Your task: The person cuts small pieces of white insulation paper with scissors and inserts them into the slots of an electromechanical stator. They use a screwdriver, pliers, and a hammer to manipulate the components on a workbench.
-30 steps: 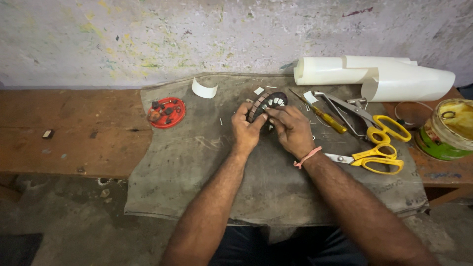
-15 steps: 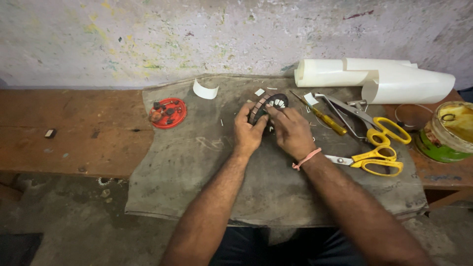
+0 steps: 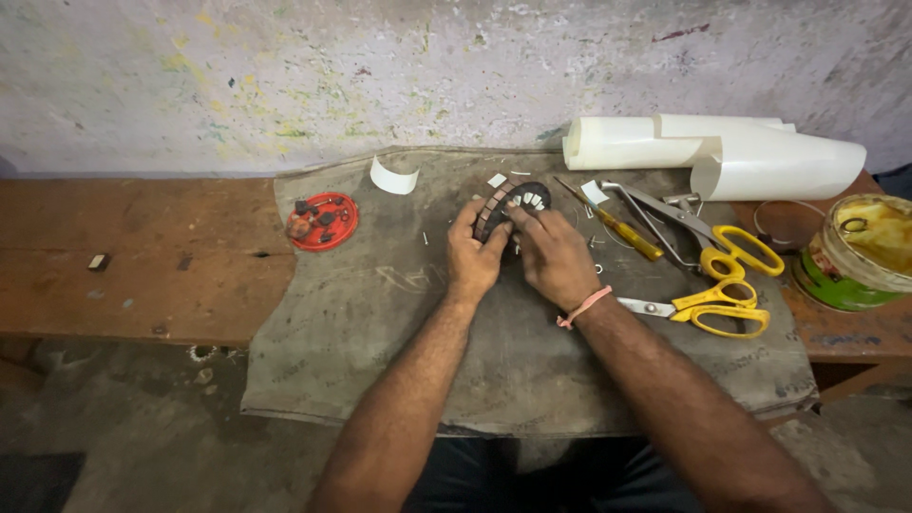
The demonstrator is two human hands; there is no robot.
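A dark slotted ring (image 3: 513,204), at 12 o'clock on the cloth-covered surface (image 3: 380,323), is gripped by the left hand (image 3: 473,255) while the right hand (image 3: 551,255) pinches at its slots; slot fitting is judged underway, and fine fingertip placement is needed next. Room is limited at 3 o'clock by 2 yellow scissors (image 3: 722,285), and more is left at 9 o'clock toward the red lid (image 3: 321,220).

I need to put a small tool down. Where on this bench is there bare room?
Bare cloth lies between the red lid and the left hand; bare wood bench left of the lid. It is crowded right of the right hand: screwdriver, yellow scissors, tin.
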